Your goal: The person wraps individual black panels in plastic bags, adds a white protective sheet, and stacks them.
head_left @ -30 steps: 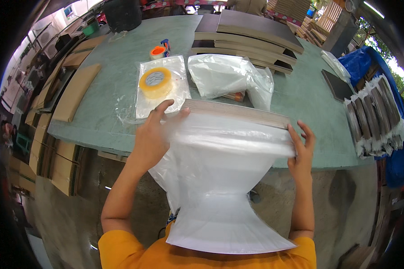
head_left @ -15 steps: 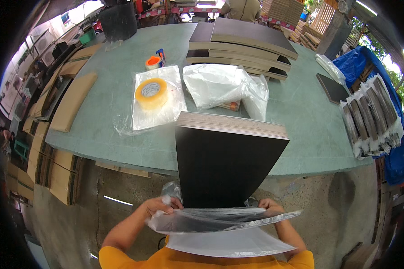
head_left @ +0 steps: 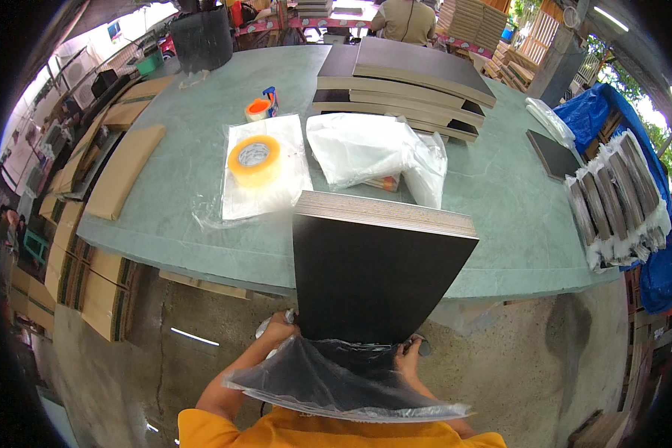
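Fingers of both hands are curled onto the lower corners of a stack of dark, flat rectangular boards (head_left: 377, 280) that stands on end between the person and the green counter (head_left: 187, 187). The left hand (head_left: 278, 328) pinches the clear plastic bag (head_left: 328, 384) against the stack's bottom left corner, and the right hand (head_left: 409, 352) does the same at the bottom right; only a few fingers (head_left: 405, 346) show there, closed on the film. The bag sits bunched low around the foot of the stack, its mouth sagging toward the orange shirt (head_left: 313, 431).

To do this well, I judge both hands should pull evenly, so that the film does not snag on a sharp corner and the thin boards stay squared. The top of the stack leans on the counter edge; keeping it propped there frees the grip for the bag alone.

Against the earlier views, the bag has slid far down: a second ago it covered the whole stack with the hands high at its upper corners, and now the dark face is bare. On the counter the yellow roll of packing tape (head_left: 254, 159) on its plastic sheet and the crumpled white plastic bags (head_left: 373, 153) lie as they did.
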{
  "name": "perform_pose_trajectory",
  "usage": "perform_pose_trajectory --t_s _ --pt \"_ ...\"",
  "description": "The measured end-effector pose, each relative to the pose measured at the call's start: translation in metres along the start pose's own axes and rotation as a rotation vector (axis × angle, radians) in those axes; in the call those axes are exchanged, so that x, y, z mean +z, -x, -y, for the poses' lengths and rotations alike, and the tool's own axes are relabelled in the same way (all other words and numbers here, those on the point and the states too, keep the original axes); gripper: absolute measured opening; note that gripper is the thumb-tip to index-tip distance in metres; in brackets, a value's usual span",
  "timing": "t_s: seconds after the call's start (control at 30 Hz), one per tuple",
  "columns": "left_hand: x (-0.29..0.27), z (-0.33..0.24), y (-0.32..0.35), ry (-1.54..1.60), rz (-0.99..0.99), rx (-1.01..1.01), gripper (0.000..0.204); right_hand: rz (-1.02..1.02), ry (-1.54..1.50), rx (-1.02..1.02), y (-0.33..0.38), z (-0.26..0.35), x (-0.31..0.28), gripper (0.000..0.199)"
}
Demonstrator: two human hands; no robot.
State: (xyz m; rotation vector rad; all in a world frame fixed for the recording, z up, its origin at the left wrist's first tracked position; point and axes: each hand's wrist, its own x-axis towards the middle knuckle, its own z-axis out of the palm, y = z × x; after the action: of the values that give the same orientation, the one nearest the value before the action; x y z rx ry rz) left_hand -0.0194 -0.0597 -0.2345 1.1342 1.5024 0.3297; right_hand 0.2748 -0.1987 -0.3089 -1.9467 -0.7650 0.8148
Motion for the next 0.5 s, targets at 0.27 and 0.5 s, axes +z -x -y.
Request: perform_pose_trajectory --t_s 0.27,0.5 --pt "0.031 0.046 -0.029 -0.025 -0.461 0.303 0.024 -0.055 0.000 0.041 -0.047 -0.070 -0.026 0.023" --pt "-0.079 -0.124 0.114 0.191 0.274 0.494 0.019 0.885 -0.576 -0.180 -0.014 0.182 -0.127 0.047"
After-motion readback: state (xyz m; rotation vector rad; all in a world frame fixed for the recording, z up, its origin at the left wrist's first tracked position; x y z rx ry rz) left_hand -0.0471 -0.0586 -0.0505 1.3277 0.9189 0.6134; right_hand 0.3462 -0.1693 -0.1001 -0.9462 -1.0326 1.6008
